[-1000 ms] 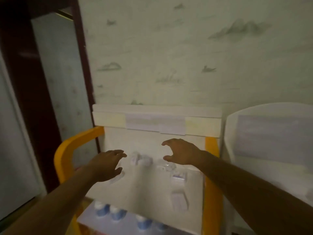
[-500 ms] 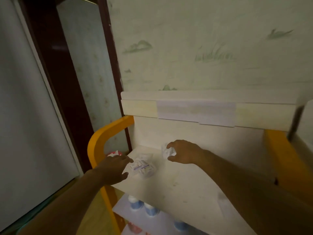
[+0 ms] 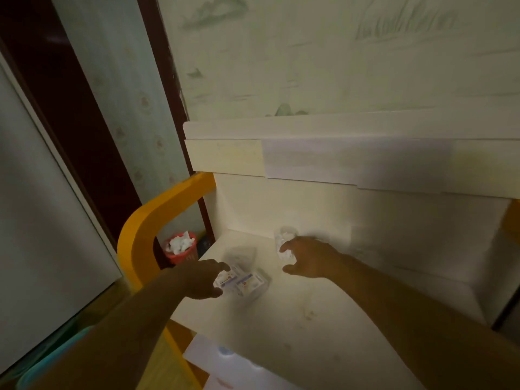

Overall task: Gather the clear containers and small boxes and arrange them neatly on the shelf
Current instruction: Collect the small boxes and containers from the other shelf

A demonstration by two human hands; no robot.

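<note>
On the white shelf board (image 3: 295, 313) lie small clear boxes with labels (image 3: 249, 282) near its left end. My left hand (image 3: 201, 280) reaches over them from the left, thumb and fingers curled at the nearest box. Farther back, a clear container (image 3: 284, 243) stands by the shelf's back panel. My right hand (image 3: 306, 260) curls round it, fingers on its front and right side. A faint clear lid or box (image 3: 242, 253) lies behind the labelled boxes.
An orange curved side frame (image 3: 146, 235) borders the shelf on the left. A red basket with white paper (image 3: 180, 247) sits on the floor behind it. A lower shelf (image 3: 225, 358) holds bottles. A dark door frame (image 3: 84, 122) stands at left.
The view has moved closer and to the left. Both hands stayed at the boxes and the clear container, which my right hand shifted slightly toward the back.
</note>
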